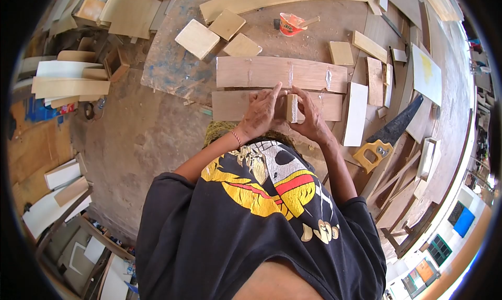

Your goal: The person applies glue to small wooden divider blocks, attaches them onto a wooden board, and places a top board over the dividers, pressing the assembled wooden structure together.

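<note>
A small wooden block (292,108) stands on edge over the nearer long board (227,106), a whitish strip along its edge. My right hand (312,119) grips the block, thumb and fingers at its right side. My left hand (260,110) is at the block's left, its index finger stretched toward the farther board; whether its other fingers touch the block is hidden. The farther long board (272,72) lies parallel beyond, with white glue-like streaks across it. Beyond it stands a red and white cup (291,25) with a stick in it.
Loose square blocks (197,39) lie at the table's upper left, and another block (341,53) at the right. A handsaw (374,154) with a yellow handle rests to the right, near a white board (355,114). Wood offcuts (72,70) are piled at the left.
</note>
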Demonstrator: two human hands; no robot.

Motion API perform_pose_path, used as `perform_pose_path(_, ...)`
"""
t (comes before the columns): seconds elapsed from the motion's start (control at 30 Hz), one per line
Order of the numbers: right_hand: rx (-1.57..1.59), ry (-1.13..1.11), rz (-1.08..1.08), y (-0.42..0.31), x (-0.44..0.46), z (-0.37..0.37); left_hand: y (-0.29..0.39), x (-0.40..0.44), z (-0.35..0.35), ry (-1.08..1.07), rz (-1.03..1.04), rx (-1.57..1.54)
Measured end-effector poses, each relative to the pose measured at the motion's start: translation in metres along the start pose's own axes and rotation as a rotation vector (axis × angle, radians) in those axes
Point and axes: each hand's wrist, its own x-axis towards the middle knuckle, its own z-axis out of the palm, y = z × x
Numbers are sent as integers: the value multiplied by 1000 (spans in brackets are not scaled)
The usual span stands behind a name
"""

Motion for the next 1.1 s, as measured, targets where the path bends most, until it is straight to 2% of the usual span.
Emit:
perform_pose_path(0.63,-43,-11,-13,-1,-3,0,-1,-2,4,-7,-17,103)
perform_pose_path(0.73,-92,41,-50,-11,-11,-7,2,-1,2,1,-31,66)
perform_pose_path(0.8,119,61,13,-20,-17,-23,1,-2,3,70,84,211)
perform_pose_path(0.83,119,59,7,-20,-15,-33,0,-2,2,75,83,215)
perform_pose_path(0.9,206,61,9,-23,-7,-52,-2,-6,-3,83,17,40)
perform_pose_path(0.93,144,99,-5,-29,3,-56,-2,-5,-9,83,17,44)
perform_pose_path(1.0,80,85,11,-38,33,-58,-4,0,-26,199,-66,250)
perform_pose_path(1.1,-67,9,33,-41,89,-42,-28,24,-59,379,-234,402)
